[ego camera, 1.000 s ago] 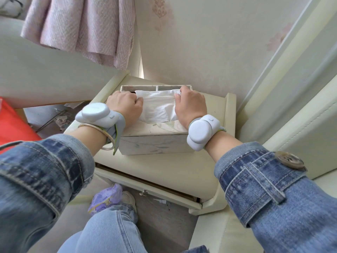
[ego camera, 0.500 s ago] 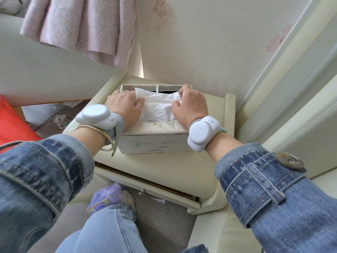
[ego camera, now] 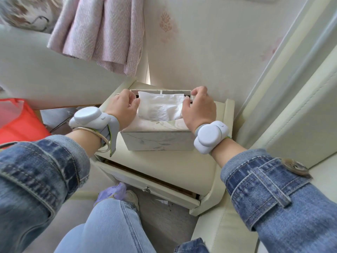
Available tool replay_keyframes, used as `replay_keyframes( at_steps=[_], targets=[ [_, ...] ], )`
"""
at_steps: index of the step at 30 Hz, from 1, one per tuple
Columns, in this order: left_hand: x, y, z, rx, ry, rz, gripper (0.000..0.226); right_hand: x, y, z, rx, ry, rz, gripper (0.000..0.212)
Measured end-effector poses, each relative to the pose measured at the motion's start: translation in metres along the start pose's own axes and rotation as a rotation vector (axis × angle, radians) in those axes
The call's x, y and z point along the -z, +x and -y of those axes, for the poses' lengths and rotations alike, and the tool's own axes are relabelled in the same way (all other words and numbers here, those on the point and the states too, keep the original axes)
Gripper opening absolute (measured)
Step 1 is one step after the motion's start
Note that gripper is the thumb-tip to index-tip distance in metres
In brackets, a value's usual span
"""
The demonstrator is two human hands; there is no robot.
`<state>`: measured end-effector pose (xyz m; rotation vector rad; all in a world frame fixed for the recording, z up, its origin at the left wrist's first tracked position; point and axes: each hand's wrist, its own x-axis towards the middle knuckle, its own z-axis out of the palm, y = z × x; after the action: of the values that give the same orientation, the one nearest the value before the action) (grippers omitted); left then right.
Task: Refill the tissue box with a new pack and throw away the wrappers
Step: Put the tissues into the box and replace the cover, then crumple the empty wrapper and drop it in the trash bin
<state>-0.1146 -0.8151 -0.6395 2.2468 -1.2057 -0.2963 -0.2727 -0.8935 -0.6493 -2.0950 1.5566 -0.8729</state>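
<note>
Tissue box (ego camera: 156, 141) on bench (ego camera: 164, 167), tissue (ego camera: 160, 106) standing up between the hands. Left hand (ego camera: 124, 108) and right hand (ego camera: 197, 110) sit at its side edges, fingers loosely curled; actual grip unclear. Risk: uneven pull tears the sheet or drags extras out.

Tissue (ego camera: 160, 106) showing plain white, tissue box (ego camera: 158, 141) w/ pale marbled grey-green print. Bench (ego camera: 164, 167) reading cream. Sleeves (ego camera: 273, 194) blue denim, hanging cloth (ego camera: 98, 33) pink herringbone, bag (ego camera: 18, 121) orange-red.

no text, label or number can be read anywhere.
</note>
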Motion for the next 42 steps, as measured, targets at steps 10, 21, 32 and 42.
replay_keyframes(
  at_steps=[10,21,32,42],
  targets=[
    [0.031,-0.033,0.013,-0.024,0.007,-0.037,0.027,0.005,-0.034,0.035,0.214,0.139,0.302,0.033],
    [0.097,-0.067,0.077,0.056,-0.002,-0.16,0.019,-0.014,-0.078,0.121,0.285,0.085,0.57,0.047],
    [0.114,-0.078,0.159,0.174,0.008,-0.075,0.018,-0.088,-0.113,0.165,0.432,-0.052,0.884,0.024],
    [0.06,-0.098,0.225,0.37,0.053,0.198,0.019,-0.18,-0.144,0.154,0.395,-0.235,1.119,0.027]
  ],
)
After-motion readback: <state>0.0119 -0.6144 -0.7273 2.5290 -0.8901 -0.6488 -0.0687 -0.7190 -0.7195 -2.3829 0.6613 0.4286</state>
